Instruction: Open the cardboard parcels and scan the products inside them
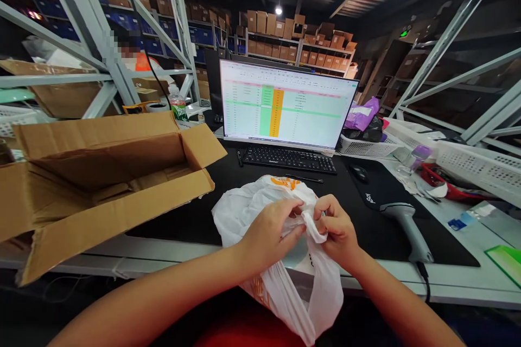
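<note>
Your left hand [271,233] and your right hand [336,230] meet at the near edge of the desk [448,276], both pinched shut on the twisted handles of a white plastic bag [244,211] with orange print. The fingers of each hand are closed tight on the plastic, thumbs pressing in, the two hands almost touching. The bag rests on the black desk mat [228,173] and spills over the near edge, its lower part hanging down between your forearms. To your left, an open cardboard box [101,173] lies on its side, flaps splayed, just beside the bag. Farther off, a black keyboard [288,158] sits below a monitor [285,105] showing a spreadsheet with green and orange columns. A mouse [360,173] lies right of the keyboard, and a grey barcode scanner [407,225] lies near your right hand. White baskets [476,165] line the far right, and a green bottle [178,104] stands behind the box.
</note>
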`<state>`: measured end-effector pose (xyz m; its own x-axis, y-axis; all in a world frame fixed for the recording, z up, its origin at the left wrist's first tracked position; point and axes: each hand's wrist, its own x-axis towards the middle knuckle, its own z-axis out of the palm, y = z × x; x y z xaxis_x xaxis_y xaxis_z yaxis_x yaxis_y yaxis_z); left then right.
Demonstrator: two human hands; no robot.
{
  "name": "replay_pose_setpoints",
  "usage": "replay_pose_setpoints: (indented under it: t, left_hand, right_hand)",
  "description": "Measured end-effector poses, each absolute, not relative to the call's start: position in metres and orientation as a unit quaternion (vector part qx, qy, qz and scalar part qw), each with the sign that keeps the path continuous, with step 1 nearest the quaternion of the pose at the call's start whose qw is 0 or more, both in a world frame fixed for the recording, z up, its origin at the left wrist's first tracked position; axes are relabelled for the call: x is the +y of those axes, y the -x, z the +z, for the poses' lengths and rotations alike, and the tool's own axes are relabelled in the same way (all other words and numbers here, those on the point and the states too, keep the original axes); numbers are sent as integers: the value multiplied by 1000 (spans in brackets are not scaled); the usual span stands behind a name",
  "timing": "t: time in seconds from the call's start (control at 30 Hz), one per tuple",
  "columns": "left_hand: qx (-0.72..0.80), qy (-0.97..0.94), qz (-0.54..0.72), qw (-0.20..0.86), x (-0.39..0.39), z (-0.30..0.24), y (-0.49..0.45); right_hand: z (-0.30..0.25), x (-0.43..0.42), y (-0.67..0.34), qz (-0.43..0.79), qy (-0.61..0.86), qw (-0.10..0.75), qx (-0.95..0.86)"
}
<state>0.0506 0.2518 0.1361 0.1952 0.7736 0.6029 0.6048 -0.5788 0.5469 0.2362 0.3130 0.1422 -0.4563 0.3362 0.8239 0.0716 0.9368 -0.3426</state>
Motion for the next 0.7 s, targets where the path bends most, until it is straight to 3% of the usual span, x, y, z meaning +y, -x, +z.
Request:
replay_pose_setpoints:
  t: [0.27,0.4,0.53,0.7]
  left_hand:
    - [419,-759,469,167,258,161,-60]
    - [374,-760,521,105,256,148,-56]
    - [403,-725,550,100,255,134,-54]
    - [400,-724,559,65,250,133,-54]
  right_hand:
    - [169,312,-262,203,143,460,-853]
    - [170,308,-269,115,104,430,-889]
    - [169,298,-268,-23,54,346,-936]
    - [173,299,-264,33,124,353,-927]
